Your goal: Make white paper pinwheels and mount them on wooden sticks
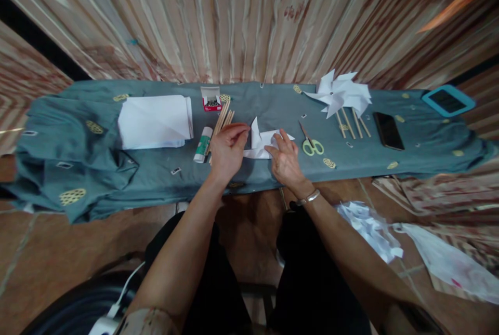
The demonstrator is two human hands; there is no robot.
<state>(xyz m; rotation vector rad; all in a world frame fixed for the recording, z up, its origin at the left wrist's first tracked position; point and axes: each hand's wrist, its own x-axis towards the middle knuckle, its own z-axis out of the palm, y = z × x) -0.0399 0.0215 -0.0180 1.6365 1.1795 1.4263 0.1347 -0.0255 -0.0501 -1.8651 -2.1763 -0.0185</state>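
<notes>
folded paper (262,144), between both hands, touching

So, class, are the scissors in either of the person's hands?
No: the scissors lie on the cloth beside the right hand, untouched.

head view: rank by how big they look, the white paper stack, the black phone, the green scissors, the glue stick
1. white paper stack
2. black phone
3 and 4. green scissors and glue stick: these look about alike, so no ranking between them.

All lie on the cloth at a similar distance from the camera.
</notes>
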